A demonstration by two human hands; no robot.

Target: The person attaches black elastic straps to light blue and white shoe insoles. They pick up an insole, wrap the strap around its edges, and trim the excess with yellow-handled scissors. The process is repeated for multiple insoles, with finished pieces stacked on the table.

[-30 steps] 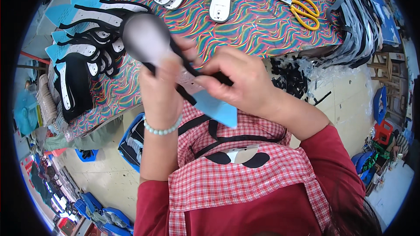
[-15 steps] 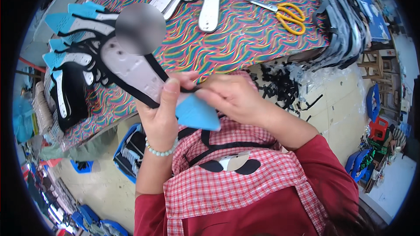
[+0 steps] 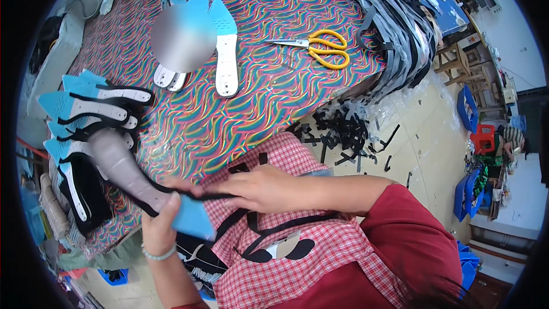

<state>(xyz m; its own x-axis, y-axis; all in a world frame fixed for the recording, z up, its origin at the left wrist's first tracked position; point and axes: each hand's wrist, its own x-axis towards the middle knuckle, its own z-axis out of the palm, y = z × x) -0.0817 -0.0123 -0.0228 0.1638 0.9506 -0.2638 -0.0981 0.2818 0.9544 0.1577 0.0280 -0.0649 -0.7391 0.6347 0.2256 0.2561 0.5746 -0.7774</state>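
Note:
My left hand point(image 3: 163, 223) is closed around a sole-shaped insole board point(image 3: 123, 166), white with a light blue end and blurred by motion. Black strip point(image 3: 213, 197) runs along its edge and stretches from there across to my right hand point(image 3: 260, 189). The fingers of that hand are closed on the strip, just right of the board's blue end. The board is tilted, its white end toward the pile at the left, over the table's near edge. A checked red apron point(image 3: 274, 274) lies under both hands.
Edged insole boards point(image 3: 106, 109) are piled at the table's left. Plain white-and-blue boards point(image 3: 227, 66) lie farther back, beside yellow-handled scissors point(image 3: 329, 51). Grey and black strips point(image 3: 400, 40) hang over the right edge. Black scraps point(image 3: 343, 131) litter the floor.
The whole view has shifted. My left hand and the board are lower and farther left in it. My hands are farther apart, with a longer piece of black strip showing between them.

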